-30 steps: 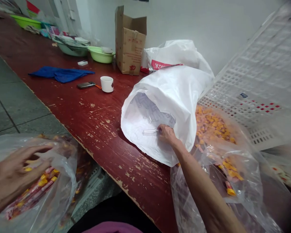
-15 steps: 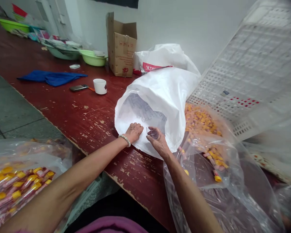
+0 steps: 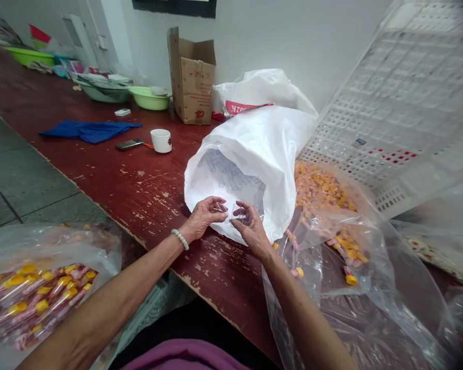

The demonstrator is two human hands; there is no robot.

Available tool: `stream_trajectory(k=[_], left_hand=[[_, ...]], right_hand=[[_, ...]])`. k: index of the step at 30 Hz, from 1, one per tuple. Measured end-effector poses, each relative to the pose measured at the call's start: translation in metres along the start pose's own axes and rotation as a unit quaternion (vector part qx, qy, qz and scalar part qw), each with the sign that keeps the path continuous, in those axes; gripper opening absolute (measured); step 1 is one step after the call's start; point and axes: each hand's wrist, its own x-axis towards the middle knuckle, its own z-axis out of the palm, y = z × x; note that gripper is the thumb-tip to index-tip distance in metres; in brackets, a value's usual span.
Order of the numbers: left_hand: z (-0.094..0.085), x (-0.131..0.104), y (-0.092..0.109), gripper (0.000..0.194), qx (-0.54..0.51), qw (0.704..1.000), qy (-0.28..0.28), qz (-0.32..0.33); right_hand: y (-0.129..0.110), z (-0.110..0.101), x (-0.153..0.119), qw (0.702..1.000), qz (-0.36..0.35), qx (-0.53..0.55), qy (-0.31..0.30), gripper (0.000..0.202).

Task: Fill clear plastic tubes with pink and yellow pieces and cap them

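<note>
Lightly bent, thumb and fingertips a little apart, the left hand [image 3: 205, 218] seems to have a small clear piece [image 3: 219, 207] between them; its outline is faint, and too light or uneven a pinch could let it slip; the right hand [image 3: 250, 228] faces it with thumb and fingers part-way closed on a clear tube [image 3: 237, 209], held at the mouth of the white sack [image 3: 254, 131]; with the two hands so near each other, a knock between the pieces could crack or scratch them, and smooth walls could turn in the fingers; the sack's soft rim could sag if a wrist catches it, spilling loose tubes [image 3: 235, 177] onto the table [image 3: 139, 190]; right of it, thin clear plastic [image 3: 355, 318] could snag the forearm.
</note>
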Motion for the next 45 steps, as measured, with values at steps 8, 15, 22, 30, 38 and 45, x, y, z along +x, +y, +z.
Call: stream_trajectory(k=[8, 15, 22, 30, 38, 45], left_hand=[[0.022, -0.017, 0.006, 0.034, -0.233, 0.968, -0.046, -0.081], [0.026, -0.026, 0.008, 0.032, -0.207, 0.966, -0.100, -0.119], [0.020, -0.035, 0.010, 0.035, -0.107, 0.984, -0.042, -0.136], [0.031, -0.041, 0.001, 0.035, -0.160, 0.976, -0.105, -0.104], [0.045, -0.049, -0.006, 0.066, -0.075, 0.986, -0.145, -0.037], [0.050, -0.044, -0.019, 0.052, 0.046, 0.998, -0.020, 0.042]], right_hand=[[-0.011, 0.017, -0.016, 0.996, -0.006, 0.082, -0.016, 0.045], [-0.007, 0.014, -0.023, 0.999, -0.035, -0.020, -0.009, 0.058], [-0.002, 0.016, -0.034, 0.996, 0.030, 0.088, -0.002, 0.062], [0.001, 0.013, -0.036, 0.985, 0.046, 0.164, 0.029, 0.056], [-0.005, 0.016, -0.043, 0.999, -0.011, 0.000, 0.048, 0.092], [-0.004, 0.020, -0.051, 0.994, -0.045, -0.100, 0.014, 0.109]])
